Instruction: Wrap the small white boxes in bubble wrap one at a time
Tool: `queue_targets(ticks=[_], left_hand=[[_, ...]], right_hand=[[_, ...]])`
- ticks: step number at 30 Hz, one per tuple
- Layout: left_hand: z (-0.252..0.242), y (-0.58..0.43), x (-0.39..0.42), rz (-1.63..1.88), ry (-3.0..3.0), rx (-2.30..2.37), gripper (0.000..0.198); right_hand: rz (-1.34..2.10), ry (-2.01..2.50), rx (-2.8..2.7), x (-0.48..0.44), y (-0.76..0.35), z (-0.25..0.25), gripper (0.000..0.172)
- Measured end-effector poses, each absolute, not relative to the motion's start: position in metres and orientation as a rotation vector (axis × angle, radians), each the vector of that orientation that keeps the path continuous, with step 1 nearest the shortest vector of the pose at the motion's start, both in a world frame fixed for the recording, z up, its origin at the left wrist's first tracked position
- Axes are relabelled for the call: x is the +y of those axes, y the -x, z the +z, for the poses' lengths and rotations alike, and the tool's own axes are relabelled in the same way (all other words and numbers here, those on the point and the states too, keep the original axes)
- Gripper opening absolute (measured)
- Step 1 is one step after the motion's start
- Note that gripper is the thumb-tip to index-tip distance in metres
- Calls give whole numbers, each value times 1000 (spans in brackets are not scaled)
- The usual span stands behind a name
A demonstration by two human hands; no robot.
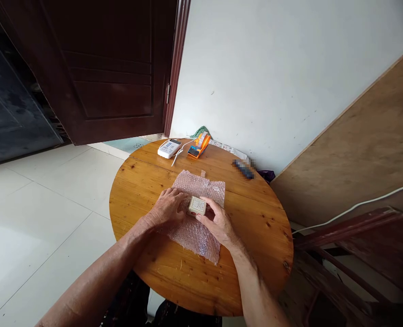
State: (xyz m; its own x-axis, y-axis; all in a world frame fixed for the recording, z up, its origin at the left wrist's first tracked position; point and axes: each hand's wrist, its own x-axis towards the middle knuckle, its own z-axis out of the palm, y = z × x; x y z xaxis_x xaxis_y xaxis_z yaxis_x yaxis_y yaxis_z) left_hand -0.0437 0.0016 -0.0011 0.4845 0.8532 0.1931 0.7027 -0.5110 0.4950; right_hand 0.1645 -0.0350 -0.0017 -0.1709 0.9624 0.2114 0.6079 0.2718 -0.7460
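Observation:
A small cream-coloured box (198, 205) with printed text and a red mark sits on a sheet of pinkish bubble wrap (198, 234). My right hand (218, 221) grips the box from its right side, thumb at the near edge and fingers at the far edge. On the left, my left hand (169, 206) rests over the sheet's left edge with its fingers stretched out, close beside the box. Whether its fingertips touch the box I cannot tell. Under both hands, part of the bubble wrap is hidden.
The round wooden table (256, 236) carries an orange tape dispenser (199, 145), a white device (169, 148) with a cable, and a blurred dark object (243, 169). A white wall (272, 68) stands behind; a dark red door (120, 81) is at the left.

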Motion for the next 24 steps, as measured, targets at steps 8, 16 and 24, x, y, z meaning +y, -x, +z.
queue_targets(ticks=[8, 16, 24], left_hand=[[-4, 44, 3, 595, -2394, 1287, 54], [36, 60, -18, 716, -2161, 1223, 25], [31, 74, -75, 315, -2765, 1089, 17]], right_hand=[[601, 1404, -1912, -34, -163, -1, 46], [623, 1421, -1884, -36, -160, -3, 51], [800, 1372, -1830, -39, -163, 12, 55]])
